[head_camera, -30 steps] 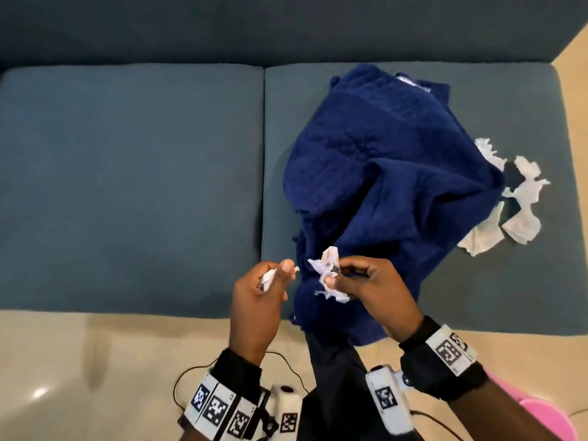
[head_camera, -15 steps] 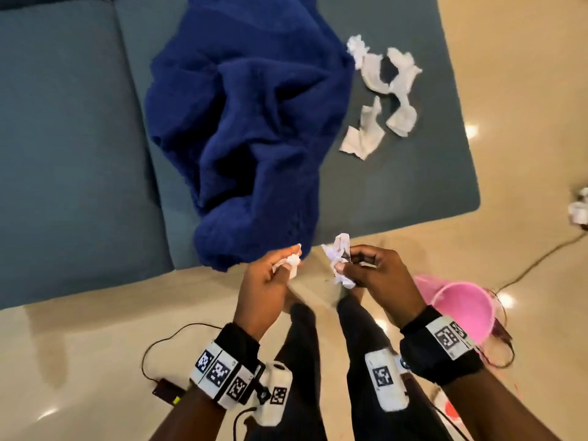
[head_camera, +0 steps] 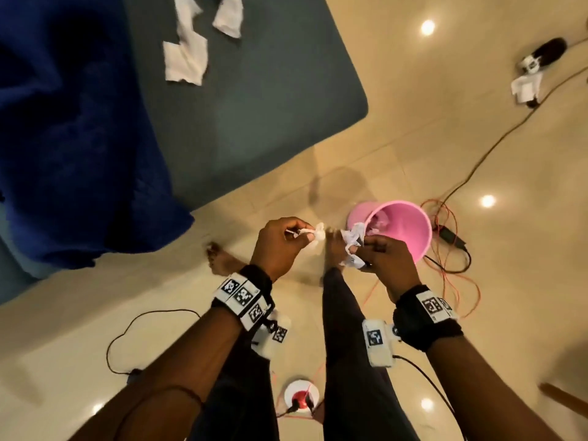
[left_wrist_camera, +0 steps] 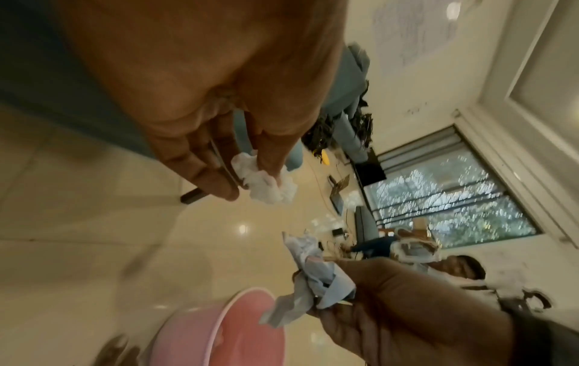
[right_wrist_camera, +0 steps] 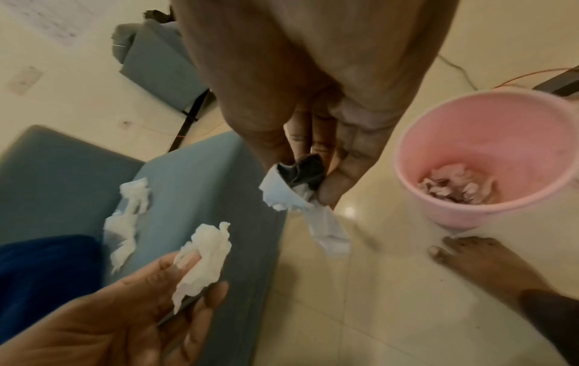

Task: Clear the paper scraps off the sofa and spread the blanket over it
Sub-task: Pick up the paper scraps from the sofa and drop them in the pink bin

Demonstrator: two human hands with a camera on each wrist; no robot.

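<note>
From the head camera I see my left hand (head_camera: 280, 243) pinching one small white paper wad (head_camera: 313, 233) and my right hand (head_camera: 386, 262) gripping a bigger crumpled scrap (head_camera: 351, 246), both over the floor just left of one pink bucket (head_camera: 410, 230). Paper already lies in the bucket's bottom. On the sofa (head_camera: 254, 100), far left, three or so loose scraps (head_camera: 186, 60) lie right of the bunched blue blanket (head_camera: 73, 138).

At the left wrist, thumb and fingers close on the wad (left_wrist_camera: 266, 180); the bucket's rim (left_wrist_camera: 219, 329) sits below.

At the right wrist, fingertips clamp the scrap (right_wrist_camera: 297, 198). The bucket (right_wrist_camera: 416, 173), to the right, holds a few crumpled pieces (right_wrist_camera: 457, 183); I can't count them exactly.
</note>
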